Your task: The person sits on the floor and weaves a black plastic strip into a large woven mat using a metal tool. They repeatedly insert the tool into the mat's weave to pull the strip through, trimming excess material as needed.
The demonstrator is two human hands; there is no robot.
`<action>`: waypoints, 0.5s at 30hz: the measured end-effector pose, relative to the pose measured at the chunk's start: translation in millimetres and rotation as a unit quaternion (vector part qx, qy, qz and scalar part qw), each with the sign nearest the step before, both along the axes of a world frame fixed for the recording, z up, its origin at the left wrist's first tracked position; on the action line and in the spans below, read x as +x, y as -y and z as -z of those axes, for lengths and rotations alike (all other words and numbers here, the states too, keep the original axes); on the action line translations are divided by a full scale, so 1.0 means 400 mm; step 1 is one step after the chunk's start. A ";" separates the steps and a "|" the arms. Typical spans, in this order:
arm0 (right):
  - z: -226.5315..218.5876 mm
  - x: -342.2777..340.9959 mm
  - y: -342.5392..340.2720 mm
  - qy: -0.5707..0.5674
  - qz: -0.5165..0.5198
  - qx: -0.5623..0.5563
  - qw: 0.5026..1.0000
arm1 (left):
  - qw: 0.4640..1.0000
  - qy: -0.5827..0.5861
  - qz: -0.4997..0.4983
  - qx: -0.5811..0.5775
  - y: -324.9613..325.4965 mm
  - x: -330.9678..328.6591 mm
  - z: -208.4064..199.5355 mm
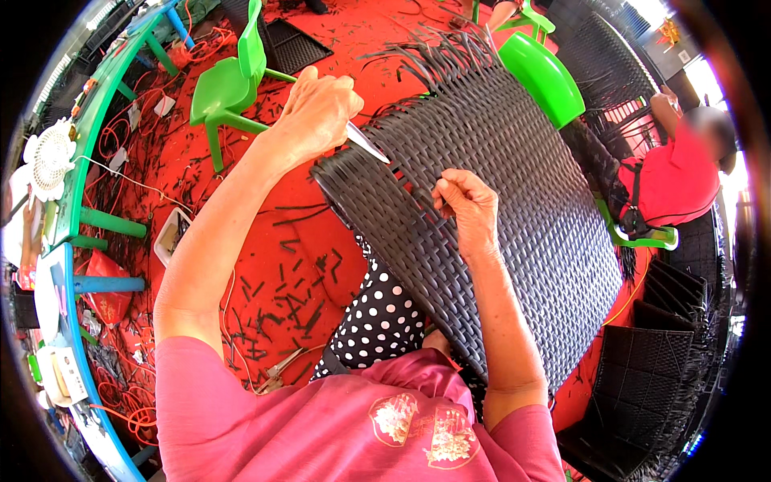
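Observation:
A large woven panel (514, 185) of flat black plastic strands lies tilted before me, with loose strand ends sticking out at its far edge. My left hand (317, 112) is closed in a fist around a pointed silver blade (368, 143); the fist hides its handle. The blade's tip meets the weave near the panel's left edge, by a small gap showing red. Over the weave, just right of that gap, my right hand (467, 205) has its thumb and fingers pinched together. Whatever is between those fingertips is too small to make out.
Black strand offcuts (293, 301) litter the red floor (273, 241), where scissors (281, 369) also lie. Green chairs (221, 88) stand behind. At the left a bench carries a white fan (50, 161). A seated person in red (675, 181) is at the right, near stacked black woven pieces (642, 386).

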State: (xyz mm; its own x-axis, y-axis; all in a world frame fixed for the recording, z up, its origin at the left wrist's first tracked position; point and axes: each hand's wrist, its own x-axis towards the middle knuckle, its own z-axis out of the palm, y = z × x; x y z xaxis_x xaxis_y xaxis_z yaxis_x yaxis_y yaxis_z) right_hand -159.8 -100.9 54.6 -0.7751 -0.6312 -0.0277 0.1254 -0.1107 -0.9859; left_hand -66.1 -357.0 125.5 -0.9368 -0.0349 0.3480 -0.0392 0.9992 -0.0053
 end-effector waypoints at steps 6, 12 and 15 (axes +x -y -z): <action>0.017 -0.014 -0.009 0.018 0.006 -0.046 0.999 | 1.000 -0.009 -0.008 0.005 -0.007 0.003 -0.013; 0.007 -0.014 -0.004 0.032 0.020 -0.075 0.996 | 0.999 -0.020 -0.017 0.021 -0.014 0.016 -0.014; -0.003 -0.016 -0.001 0.015 0.017 -0.050 0.999 | 0.996 -0.019 -0.015 0.085 -0.011 0.023 -0.015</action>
State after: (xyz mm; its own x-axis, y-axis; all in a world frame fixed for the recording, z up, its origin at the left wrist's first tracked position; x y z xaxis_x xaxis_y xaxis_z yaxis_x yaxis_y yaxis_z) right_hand -166.0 -100.3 55.8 -0.7957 -0.6056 0.0113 0.1484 -0.2129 -0.9657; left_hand -57.0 -352.7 131.4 -0.9206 -0.1231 0.3705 -0.0651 0.9841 0.1650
